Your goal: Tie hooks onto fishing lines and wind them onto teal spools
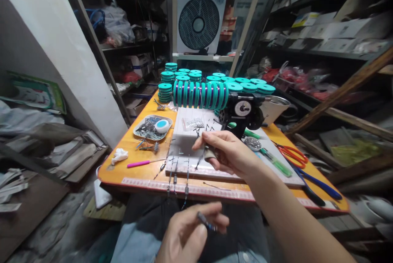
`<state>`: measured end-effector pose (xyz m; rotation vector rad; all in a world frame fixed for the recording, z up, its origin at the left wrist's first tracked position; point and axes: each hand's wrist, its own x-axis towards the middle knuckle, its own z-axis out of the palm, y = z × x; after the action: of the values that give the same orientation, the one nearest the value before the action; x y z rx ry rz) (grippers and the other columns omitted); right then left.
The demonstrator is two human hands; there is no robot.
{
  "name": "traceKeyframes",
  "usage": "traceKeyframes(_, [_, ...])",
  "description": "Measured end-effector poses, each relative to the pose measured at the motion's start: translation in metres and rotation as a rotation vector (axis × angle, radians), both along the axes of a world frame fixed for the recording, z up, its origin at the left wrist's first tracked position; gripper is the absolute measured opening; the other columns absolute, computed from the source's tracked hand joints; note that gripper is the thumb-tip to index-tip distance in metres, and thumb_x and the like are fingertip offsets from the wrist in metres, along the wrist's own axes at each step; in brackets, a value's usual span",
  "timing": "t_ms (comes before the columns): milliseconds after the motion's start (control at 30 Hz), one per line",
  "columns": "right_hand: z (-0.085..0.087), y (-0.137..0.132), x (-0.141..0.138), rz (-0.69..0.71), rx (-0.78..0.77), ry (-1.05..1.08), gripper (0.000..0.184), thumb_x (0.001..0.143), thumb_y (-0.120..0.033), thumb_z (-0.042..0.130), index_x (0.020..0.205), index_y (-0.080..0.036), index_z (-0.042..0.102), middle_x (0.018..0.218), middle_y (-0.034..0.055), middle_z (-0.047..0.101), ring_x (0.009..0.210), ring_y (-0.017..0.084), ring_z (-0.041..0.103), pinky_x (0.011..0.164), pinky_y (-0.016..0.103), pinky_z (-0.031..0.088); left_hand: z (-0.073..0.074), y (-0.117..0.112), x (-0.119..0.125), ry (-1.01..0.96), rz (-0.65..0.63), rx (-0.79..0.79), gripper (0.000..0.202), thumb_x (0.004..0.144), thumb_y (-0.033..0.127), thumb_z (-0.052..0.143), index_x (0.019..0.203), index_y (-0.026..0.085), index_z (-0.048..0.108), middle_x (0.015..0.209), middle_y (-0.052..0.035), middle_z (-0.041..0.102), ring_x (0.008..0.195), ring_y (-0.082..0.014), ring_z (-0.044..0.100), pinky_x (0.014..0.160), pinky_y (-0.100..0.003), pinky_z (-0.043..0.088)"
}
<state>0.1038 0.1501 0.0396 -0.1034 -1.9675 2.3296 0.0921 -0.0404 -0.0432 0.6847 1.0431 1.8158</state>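
My right hand [229, 150] is raised over the white board [184, 140], its thumb and forefinger pinched together. A thin dark line [200, 160] hangs by its fingertips; what exactly they grip is too small to make out. A beige covering [210, 153] wraps one digit of this hand. Below the table edge, my left hand [192, 232] closes its fingers and thumb on a short dark cord [206, 221] with bluish flecks. Several weighted lines [186, 189] hang over the board's front edge. Behind the right hand lies a clear bag of small metal beads [194, 123].
A row of teal spools [201, 95] sits on a black winding device [242, 111], with stacked spools behind. On the orange table are a tray of metal parts [144, 132], a pink-handled hook tool [138, 164], red-handled pliers [293, 155] and blue-handled pliers [321, 184].
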Motion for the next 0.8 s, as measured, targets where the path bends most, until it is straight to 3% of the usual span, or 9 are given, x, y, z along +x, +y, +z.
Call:
traceKeyframes(67, [0.01,0.004,0.002,-0.01,0.162,-0.006,0.04,0.09,-0.047,0.047,0.098,-0.011,0.065,0.042,-0.0021,0.048,0.029,0.003,0.028,0.03,0.014,0.016,0.011,0.009,-0.011,0.187,0.048,0.058,0.043,0.086,0.039,0.051,0.121,0.014,0.053,0.094,-0.0113,0.066,0.086,-0.0192,0.061,0.085,-0.032,0.042])
traceKeyframes(200, [0.025,0.009,0.005,0.005,0.433,-0.043,0.046,0.09,-0.051,0.045,0.106,-0.014,0.067,0.039,-0.003,0.043,0.033,0.003,0.03,0.033,0.014,0.019,0.033,0.029,-0.031,0.123,-0.066,0.086,0.04,0.095,0.037,0.027,0.127,0.014,0.035,0.086,-0.0095,0.062,0.059,-0.0176,0.062,0.071,-0.038,0.047])
traceKeyframes(300, [0.03,0.01,0.004,0.0,0.592,-0.065,0.046,0.09,-0.051,0.044,0.108,-0.016,0.067,0.043,-0.0019,0.045,0.037,0.004,0.037,0.036,0.013,0.023,0.044,0.042,-0.04,0.046,-0.146,0.067,0.037,0.096,0.039,0.022,0.12,0.017,0.039,0.088,-0.007,0.06,0.047,-0.0136,0.058,0.062,-0.039,0.051])
traceKeyframes(433, [0.027,0.01,0.002,-0.01,0.63,-0.081,0.043,0.089,-0.046,0.047,0.108,-0.013,0.066,0.046,-0.0022,0.046,0.038,0.003,0.035,0.036,0.013,0.026,0.047,0.057,-0.045,-0.015,-0.194,0.032,0.035,0.094,0.045,0.029,0.098,0.014,0.045,0.066,0.0001,0.055,0.037,-0.0102,0.051,0.046,-0.03,0.049])
traceKeyframes(500, [0.022,0.01,0.002,0.014,0.491,-0.072,0.04,0.089,-0.043,0.049,0.104,-0.01,0.066,0.043,-0.0032,0.043,0.035,0.003,0.033,0.035,0.012,0.024,0.044,0.06,-0.046,-0.039,-0.19,0.035,0.032,0.093,0.043,0.033,0.09,0.013,0.046,0.057,0.0028,0.05,0.032,-0.0082,0.046,0.04,-0.024,0.045])
traceKeyframes(667, [0.005,0.008,-0.001,0.137,-0.265,-0.032,0.028,0.093,-0.038,0.038,0.085,-0.015,0.051,0.061,0.0034,0.061,0.027,0.005,0.036,0.025,0.013,0.018,0.032,0.057,-0.039,-0.196,-0.17,0.102,0.029,0.095,0.038,0.032,0.081,0.013,0.042,0.052,0.0013,0.052,0.037,-0.0086,0.05,0.046,-0.022,0.045])
traceKeyframes(800, [-0.006,0.006,-0.01,0.033,-0.447,-0.139,0.035,0.093,-0.04,0.033,0.067,-0.017,0.034,0.05,0.0021,0.055,0.026,0.008,0.04,0.023,0.014,0.018,0.024,0.049,-0.029,-0.322,-0.19,0.13,0.034,0.096,0.035,0.027,0.074,0.013,0.039,0.054,-0.0021,0.055,0.045,-0.0124,0.058,0.054,-0.026,0.048])
